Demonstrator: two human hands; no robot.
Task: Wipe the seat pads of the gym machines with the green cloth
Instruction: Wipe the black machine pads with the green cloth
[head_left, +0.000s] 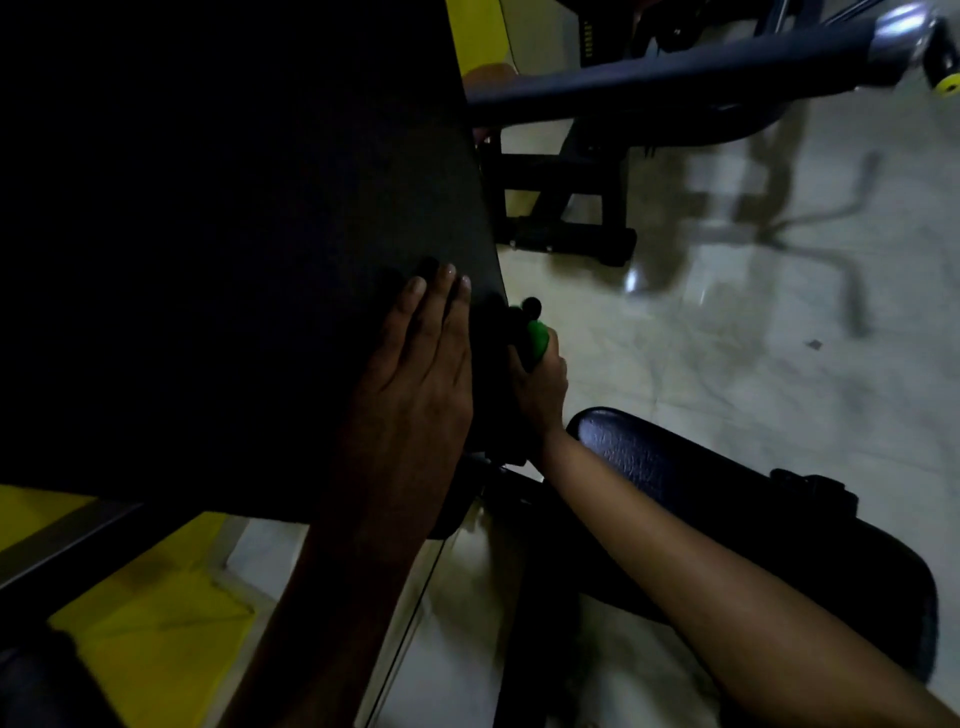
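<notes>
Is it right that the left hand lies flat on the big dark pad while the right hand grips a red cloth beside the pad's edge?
Not quite: the cloth is green, not red. The head view shows the right hand gripping a green cloth beside the edge of the big dark pad. The rest holds: the left hand lies flat on that pad with its fingers straight.
</notes>
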